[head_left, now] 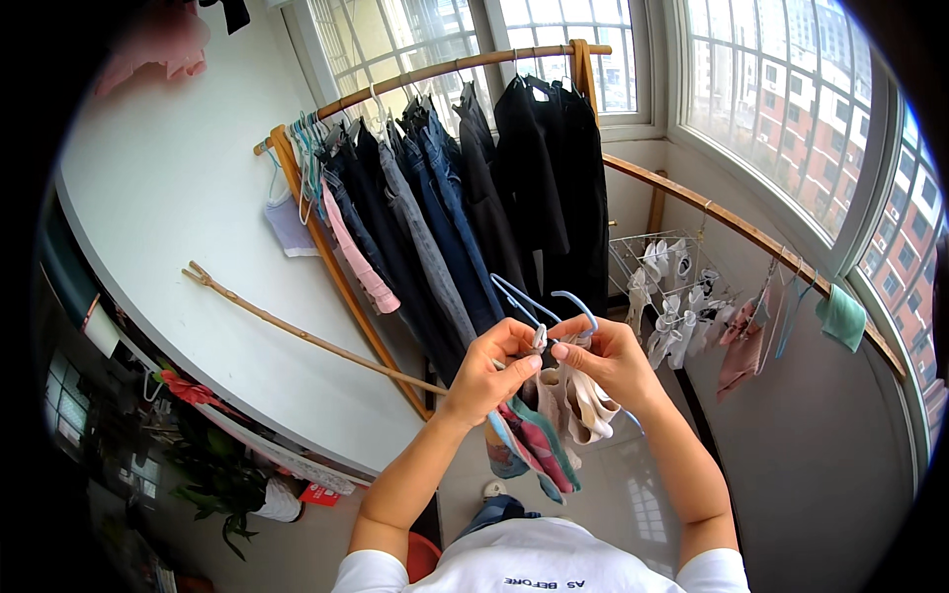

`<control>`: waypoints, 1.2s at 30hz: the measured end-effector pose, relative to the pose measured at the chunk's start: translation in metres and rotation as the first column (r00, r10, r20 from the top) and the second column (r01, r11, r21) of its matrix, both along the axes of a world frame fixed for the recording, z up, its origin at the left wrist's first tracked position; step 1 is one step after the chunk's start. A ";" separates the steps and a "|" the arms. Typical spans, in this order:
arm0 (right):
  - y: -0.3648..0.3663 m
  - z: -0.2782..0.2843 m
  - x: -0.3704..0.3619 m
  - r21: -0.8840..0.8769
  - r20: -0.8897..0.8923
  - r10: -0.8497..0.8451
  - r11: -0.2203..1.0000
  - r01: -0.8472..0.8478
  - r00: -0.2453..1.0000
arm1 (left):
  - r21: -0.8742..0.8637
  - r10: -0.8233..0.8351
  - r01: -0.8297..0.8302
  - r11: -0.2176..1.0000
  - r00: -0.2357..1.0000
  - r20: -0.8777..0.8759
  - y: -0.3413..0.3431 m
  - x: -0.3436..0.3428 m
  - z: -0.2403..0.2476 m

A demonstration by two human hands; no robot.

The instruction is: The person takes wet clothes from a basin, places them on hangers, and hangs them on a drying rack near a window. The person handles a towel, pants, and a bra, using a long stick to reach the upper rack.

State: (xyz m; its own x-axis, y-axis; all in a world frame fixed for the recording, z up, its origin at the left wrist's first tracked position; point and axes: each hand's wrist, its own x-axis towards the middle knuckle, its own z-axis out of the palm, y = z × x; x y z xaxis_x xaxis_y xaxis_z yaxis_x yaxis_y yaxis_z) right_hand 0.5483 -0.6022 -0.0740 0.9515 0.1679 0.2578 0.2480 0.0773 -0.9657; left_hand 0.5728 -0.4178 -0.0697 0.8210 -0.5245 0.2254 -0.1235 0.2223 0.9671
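In front of my chest, both hands are closed around a light blue clothes hanger (pixel 512 296) and small pieces of cloth. My left hand (pixel 491 368) pinches a small white bit of fabric (pixel 540 338) against the hanger. My right hand (pixel 611 362) grips just below the hanger's curved hook, its thumb and fingertips close to the left ones. Under my hands hang a green, red and grey striped cloth (pixel 542 445), possibly socks, and cream fabric (pixel 590 407). Fingers hide where cloth and hanger meet.
Ahead stands a wooden rack (pixel 445 67) full of trousers and dark tops. A forked wooden pole (pixel 316 346) leans at the left. To the right, a wooden rail (pixel 751 235) bears small laundry and a clip dryer (pixel 672 259) with white socks. Barred windows (pixel 781 109) lie beyond.
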 end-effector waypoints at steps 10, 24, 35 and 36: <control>0.005 0.007 -0.008 -0.042 -0.044 0.050 0.998 -0.051 0.998 | -0.195 -0.119 0.069 0.978 0.959 -0.258 0.003 -0.007 -0.015; -0.066 0.057 -0.038 -0.121 -0.008 -0.136 0.984 0.134 0.991 | -0.219 0.138 -0.227 0.949 0.923 -0.360 0.040 0.005 -0.044; -0.083 0.057 -0.038 -0.157 0.107 -0.080 0.983 0.096 0.991 | -0.221 -0.027 -0.041 0.974 0.955 -0.295 0.033 0.015 -0.038; -0.083 0.055 -0.036 -0.157 0.121 -0.072 0.983 0.091 0.990 | -0.215 -0.038 -0.028 0.976 0.954 -0.298 0.034 0.015 -0.038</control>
State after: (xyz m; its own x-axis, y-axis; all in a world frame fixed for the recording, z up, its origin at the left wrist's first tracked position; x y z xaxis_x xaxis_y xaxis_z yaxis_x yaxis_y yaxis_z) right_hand 0.5120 -0.6849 -0.0193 0.9293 0.1393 0.3420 0.3570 -0.1022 -0.9285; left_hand 0.5880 -0.3836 -0.1081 0.8653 -0.4952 0.0775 0.1656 0.4284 0.8883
